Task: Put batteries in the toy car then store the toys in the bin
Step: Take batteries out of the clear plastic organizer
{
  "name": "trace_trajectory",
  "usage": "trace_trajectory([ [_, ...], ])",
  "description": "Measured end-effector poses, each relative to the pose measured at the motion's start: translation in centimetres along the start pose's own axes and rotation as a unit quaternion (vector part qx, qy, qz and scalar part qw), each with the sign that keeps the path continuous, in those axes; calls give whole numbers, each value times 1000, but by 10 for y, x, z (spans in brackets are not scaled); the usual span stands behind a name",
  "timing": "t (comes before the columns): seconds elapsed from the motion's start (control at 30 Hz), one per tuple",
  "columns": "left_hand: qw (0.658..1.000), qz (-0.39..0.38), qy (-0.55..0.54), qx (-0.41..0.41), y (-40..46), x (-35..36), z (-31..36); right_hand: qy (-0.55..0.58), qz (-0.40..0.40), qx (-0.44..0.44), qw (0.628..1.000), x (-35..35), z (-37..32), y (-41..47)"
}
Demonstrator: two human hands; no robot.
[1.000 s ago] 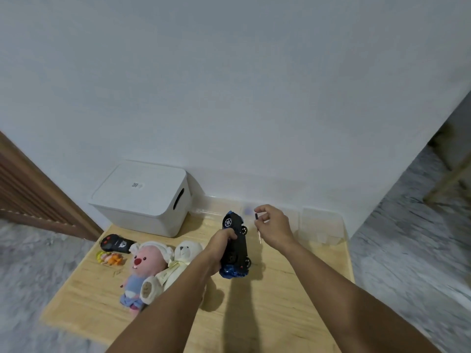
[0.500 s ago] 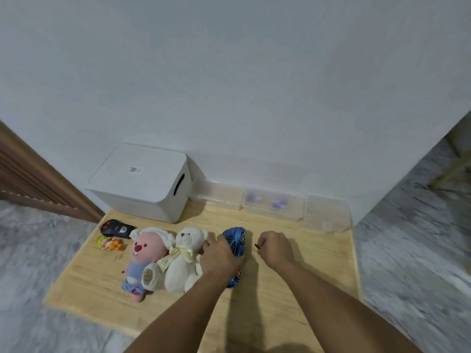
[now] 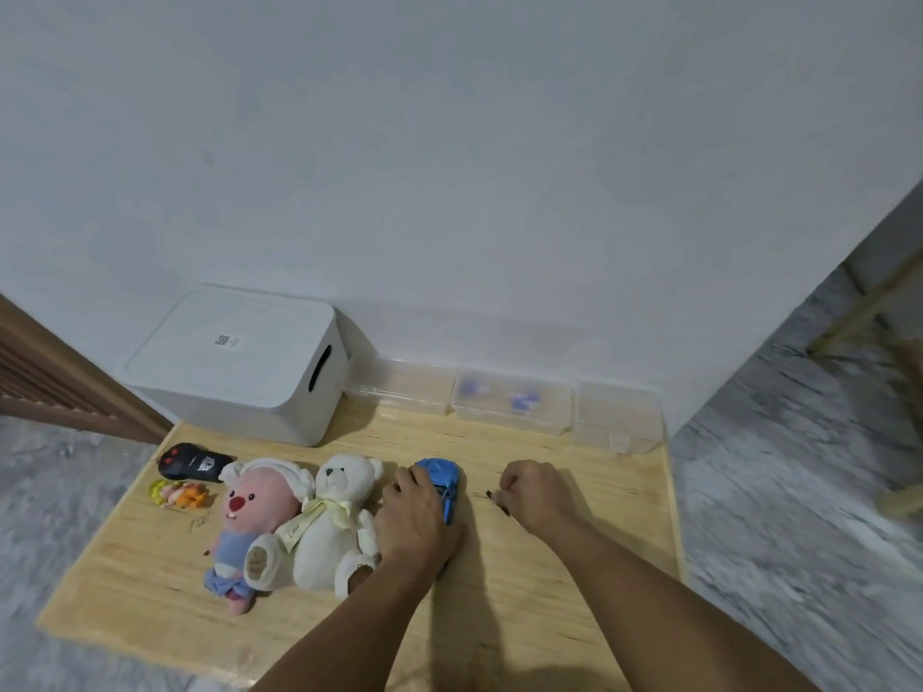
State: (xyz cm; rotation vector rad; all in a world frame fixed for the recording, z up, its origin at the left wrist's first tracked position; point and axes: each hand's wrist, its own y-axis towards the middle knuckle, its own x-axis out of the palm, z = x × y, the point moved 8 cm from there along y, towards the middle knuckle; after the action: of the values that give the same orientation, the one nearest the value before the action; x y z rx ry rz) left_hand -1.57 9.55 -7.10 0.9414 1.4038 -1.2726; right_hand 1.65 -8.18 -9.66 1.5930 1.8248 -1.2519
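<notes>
Toy car [image 3: 441, 479] seemingly under left fingers [image 3: 405, 484]

Single head cam only, so no overlap with any second view. It sits above the near edge of the wooden table [image 3: 549, 616], looking forward and down, wide-angle (straight edges bow toward the corners). Both forearms enter from bottom centre. Table fills the lower half at close range; white wall [image 3: 449, 167] takes the upper half. Grey floor [image 3: 799, 516] shows at both sides.
</notes>
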Motion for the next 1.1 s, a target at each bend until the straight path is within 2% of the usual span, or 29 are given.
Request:
trace_trajectory([
  [0.07, 1000, 18, 8, -13, 2, -6, 3, 81, 38, 36, 995, -11, 9, 8],
  [0.13, 998, 50, 24, -12, 5, -17, 9, 213, 68, 101, 969, -24, 16, 12],
  [0.17, 998, 63, 25, 5, 8, -23, 15, 311, 72, 144, 936, -28, 20, 13],
  [0.2, 997, 70, 20, 30, 12, -27, 23, 424, 57, 197, 882, -27, 22, 12],
  [0.23, 996, 73, 7, 57, 17, -30, 31, 535, 28, 237, 810, -23, 20, 12],
  [0.27, 994, 71, -18, 78, 23, -33, 39, 615, 6, 260, 744, -22, 16, 12],
  [0.3, 992, 65, -60, 90, 30, -37, 46, 661, -5, 273, 699, -23, 13, 12],
  [0.37, 975, 38, -198, 93, 41, -45, 56, 706, -9, 280, 651, -25, 11, 16],
  [0.43, 937, -20, -343, 57, 53, -46, 63, 722, 4, 287, 630, -29, 12, 19],
  [0.47, 906, -70, -417, 12, 58, -40, 63, 726, 8, 293, 622, -30, 13, 19],
  [0.5, 854, -121, -504, -45, 62, -32, 63, 728, 9, 298, 618, -31, 14, 20],
  [0.57, 689, -216, -675, -149, 61, -18, 69, 729, 20, 307, 612, -34, 16, 20],
  [0.6, 610, -244, -733, -179, 60, -16, 73, 730, 23, 310, 608, -35, 16, 21],
  [0.63, 545, -253, -775, -198, 61, -15, 75, 733, 23, 313, 604, -35, 16, 21],
  [0.67, 497, -255, -803, -209, 61, -15, 76, 734, 22, 317, 600, -37, 16, 21],
  [0.7, 466, -255, -821, -210, 62, -17, 78, 734, 22, 320, 599, -38, 16, 21],
  [0.77, 440, -251, -835, -213, 62, -20, 80, 730, 20, 328, 599, -42, 15, 21],
  [0.83, 445, -243, -834, -219, 65, -20, 79, 720, 13, 338, 606, -45, 14, 22],
  [0.9, 473, -237, -819, -223, 68, -19, 78, 710, 5, 342, 616, -47, 11, 24],
  [0.97, 521, -229, -789, -230, 69, -20, 76, 709, 6, 336, 620, -48, 7, 28],
  [1.03, 613, -193, -733, -223, 70, -24, 69, 705, 24, 320, 633, -51, 5, 35],
  [1.1, 738, -134, -640, -170, 74, -33, 61, 688, 55, 292, 662, -55, 4, 42],
])
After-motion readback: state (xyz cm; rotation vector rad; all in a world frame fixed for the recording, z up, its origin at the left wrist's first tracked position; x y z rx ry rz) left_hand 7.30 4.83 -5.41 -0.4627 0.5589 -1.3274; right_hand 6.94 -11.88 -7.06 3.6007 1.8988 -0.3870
